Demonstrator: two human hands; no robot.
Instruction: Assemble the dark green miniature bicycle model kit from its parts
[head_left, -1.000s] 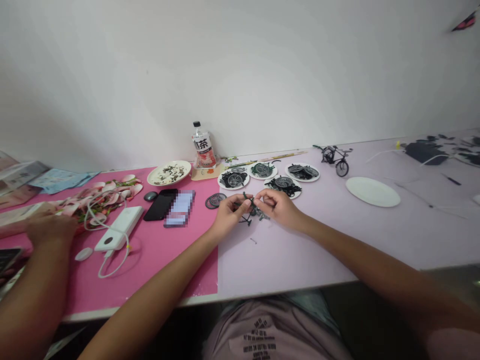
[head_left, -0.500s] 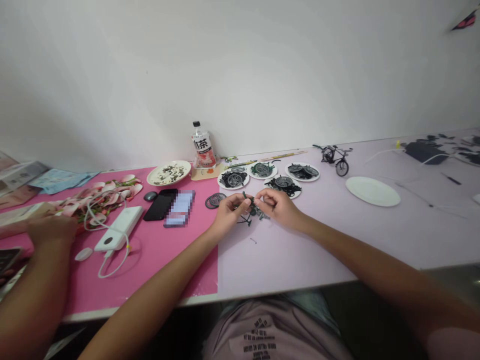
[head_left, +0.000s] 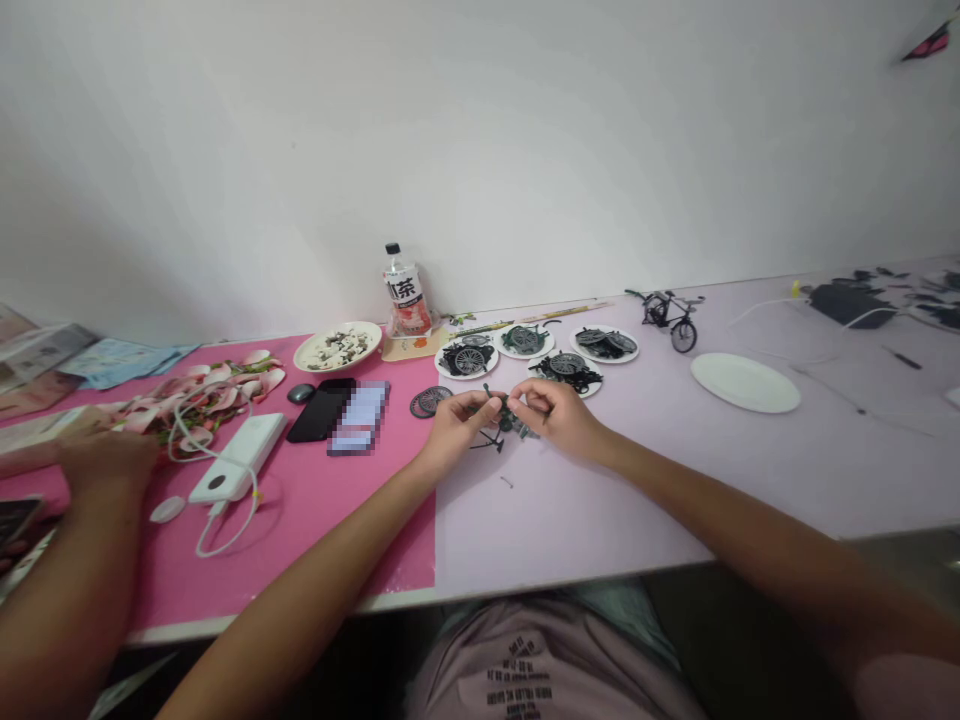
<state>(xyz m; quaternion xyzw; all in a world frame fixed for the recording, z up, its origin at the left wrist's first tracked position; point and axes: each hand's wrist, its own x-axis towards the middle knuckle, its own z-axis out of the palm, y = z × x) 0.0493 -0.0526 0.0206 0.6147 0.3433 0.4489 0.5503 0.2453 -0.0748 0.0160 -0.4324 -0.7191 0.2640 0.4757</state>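
Observation:
My left hand [head_left: 459, 428] is closed, its thumb and fingers pinching a dark model bicycle part [head_left: 487, 389] whose end sticks up above them. Opposite it, my right hand [head_left: 564, 418] is also closed, with fingertips at the same part; its exact shape is hidden by the fingers. Beneath and between the hands lie dark bicycle pieces [head_left: 492, 441], partly covered. A tiny thin piece [head_left: 507, 482] rests on the pale mat nearer to me. Left of my hands, two spoked wheels [head_left: 431, 402] overlap on the table.
Beyond my hands stand small plates [head_left: 489, 367] of bicycle parts, and a model bicycle [head_left: 673, 318]. To the right is a white plate [head_left: 745, 383]. Phones [head_left: 322, 410], a power bank [head_left: 238, 457] and a bottle [head_left: 406, 292] are leftward. Another person's hand [head_left: 105, 450] is at far left.
My hands stay almost in place, with only slight finger movement around the dark part. The other person's hand has shifted slightly to the right.

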